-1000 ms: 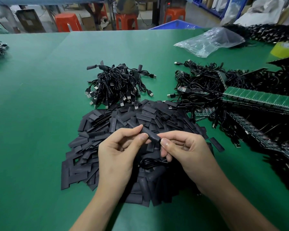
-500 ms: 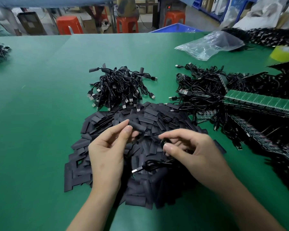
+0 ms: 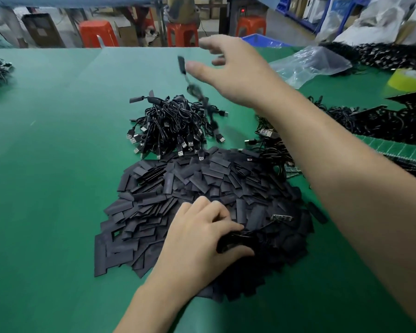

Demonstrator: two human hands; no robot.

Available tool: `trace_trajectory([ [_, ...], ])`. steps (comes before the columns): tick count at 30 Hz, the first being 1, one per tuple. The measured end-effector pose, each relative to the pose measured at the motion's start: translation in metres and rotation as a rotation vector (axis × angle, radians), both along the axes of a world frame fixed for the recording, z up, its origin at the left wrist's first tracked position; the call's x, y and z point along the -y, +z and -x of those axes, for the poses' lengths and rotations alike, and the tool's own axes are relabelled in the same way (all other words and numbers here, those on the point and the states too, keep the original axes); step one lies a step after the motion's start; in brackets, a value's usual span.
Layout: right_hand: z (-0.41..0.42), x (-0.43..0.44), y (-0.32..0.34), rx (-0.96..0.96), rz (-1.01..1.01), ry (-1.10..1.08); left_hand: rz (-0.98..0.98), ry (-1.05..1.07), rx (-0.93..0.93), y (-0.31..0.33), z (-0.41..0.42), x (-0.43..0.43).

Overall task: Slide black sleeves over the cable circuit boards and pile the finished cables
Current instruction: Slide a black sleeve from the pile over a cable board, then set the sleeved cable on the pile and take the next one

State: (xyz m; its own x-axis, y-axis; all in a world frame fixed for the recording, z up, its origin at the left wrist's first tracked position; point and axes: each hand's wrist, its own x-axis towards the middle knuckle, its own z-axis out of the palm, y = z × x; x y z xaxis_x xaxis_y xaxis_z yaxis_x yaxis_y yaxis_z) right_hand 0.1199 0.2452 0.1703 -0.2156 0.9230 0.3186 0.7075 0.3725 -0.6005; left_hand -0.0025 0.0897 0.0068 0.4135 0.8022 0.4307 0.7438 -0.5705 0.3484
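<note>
Since the earlier frame the right hand (image 3: 235,70) has swung up and forward from the sleeve heap (image 3: 178,183). Its fingers are spread and released, and the sleeved cable (image 3: 195,88) hangs blurred in the air just beside the thumb, above the pile of finished cables (image 3: 171,126). On the heap the left hand (image 3: 197,239) rests, fingers grasping a coiled cable (image 3: 235,237) that ends in a bare circuit board (image 3: 281,217). All of it lies on a green bench (image 3: 58,164), with orange stools (image 3: 96,33) behind.
</note>
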Motion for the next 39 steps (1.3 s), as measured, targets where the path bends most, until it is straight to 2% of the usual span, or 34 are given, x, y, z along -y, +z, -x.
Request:
trace_trajectory([
  [3, -0.016, 0.032, -0.017, -0.050, -0.062, 0.003, -0.028, -0.015, 0.014, -0.001, -0.002, -0.002],
  [5, -0.036, 0.060, -0.043, -0.095, -0.029, -0.048, 0.001, 0.009, 0.088, 0.001, -0.004, -0.002],
  [8, -0.060, 0.101, -0.078, -0.202, -0.027, -0.148, 0.128, 0.079, 0.327, 0.004, -0.006, -0.001],
  [12, -0.066, 0.151, -0.096, -0.273, -0.246, -0.125, 0.149, 0.195, 0.662, 0.005, -0.003, -0.001],
  [14, -0.063, 0.167, -0.111, -0.266, -0.171, -0.094, 0.130, 0.227, 0.764, 0.007, -0.001, 0.000],
  [16, -0.061, 0.170, -0.123, -0.284, 0.044, -0.118, 0.138, 0.198, 0.832, 0.007, 0.000, 0.001],
  [17, -0.060, 0.166, -0.126, -0.354, 0.163, -0.131, 0.159, 0.167, 0.851, 0.007, 0.000, 0.001],
  [20, -0.054, 0.151, -0.121, -0.780, 0.413, -0.114, 0.203, 0.091, 0.829, 0.008, -0.005, 0.001],
  [22, -0.050, 0.148, -0.111, -0.961, 0.407, -0.062, 0.201, 0.053, 0.781, 0.007, -0.007, 0.000],
  [25, -0.050, 0.149, -0.097, -1.066, 0.356, -0.012, 0.171, 0.039, 0.702, 0.002, -0.004, -0.002],
  [28, -0.069, 0.145, -0.073, -1.124, 0.353, 0.048, 0.011, 0.152, 0.391, -0.003, -0.003, -0.004],
  [30, -0.084, 0.140, -0.059, -1.084, 0.408, 0.109, -0.051, 0.189, 0.157, -0.008, -0.006, -0.006],
  [32, -0.093, 0.136, -0.055, -0.907, 0.511, 0.139, -0.076, 0.199, 0.040, -0.014, -0.009, -0.008],
  [35, -0.087, 0.134, -0.067, -0.541, 0.662, 0.116, -0.088, 0.213, 0.017, -0.013, -0.011, -0.010],
  [38, -0.072, 0.136, -0.090, -0.047, 0.544, 0.016, -0.074, 0.237, 0.027, -0.011, -0.013, -0.012],
  [39, -0.069, 0.136, -0.098, 0.040, 0.505, -0.005, -0.070, 0.242, 0.025, -0.012, -0.013, -0.013],
])
